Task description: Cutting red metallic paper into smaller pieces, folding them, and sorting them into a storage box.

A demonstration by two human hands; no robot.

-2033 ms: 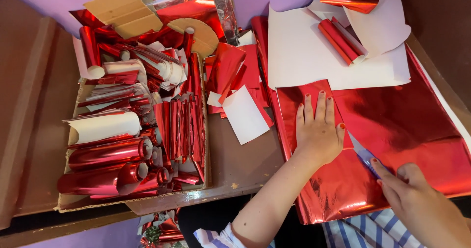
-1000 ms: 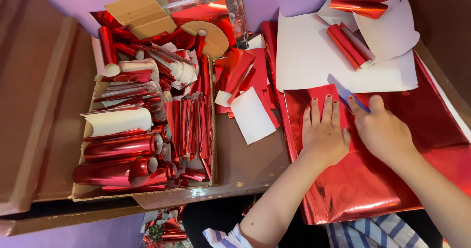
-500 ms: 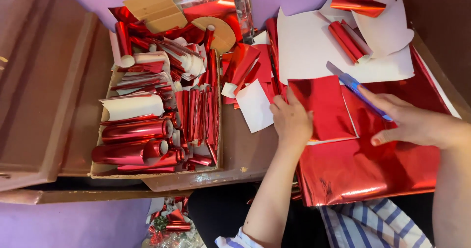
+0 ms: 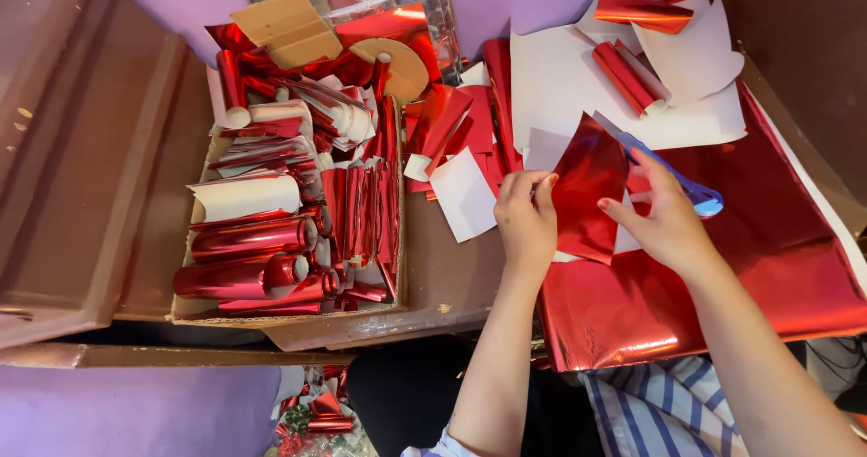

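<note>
- The setting was a brown wooden table [image 4: 452, 285] against a purple wall, crowded with red foil and white paper.
- The left hand [image 4: 526, 218] pinched the left edge of a cut piece of red foil [image 4: 587, 191], fingers closed on it, lifting it clear of the large red foil sheet [image 4: 768, 267] spread beneath.
- The right hand [image 4: 668, 222] held the same piece at its right edge while also carrying blue-handled scissors [image 4: 691, 186], fingers closed around both.
- The step in hand appeared to be handling a freshly cut foil piece; any rolling of it would call for both hands gripping opposite edges evenly so the thin foil does not crease.
- To the left stood a cardboard box [image 4: 289, 312] filled with rolled red foil tubes [image 4: 253, 238]; white paper sheets [image 4: 560, 87] lay at the far edge, a few foil rolls on them.
- The scissor blades were largely hidden behind the foil and fingers; whether they were open could not be told. The large sheet ran off the right edge.
</note>
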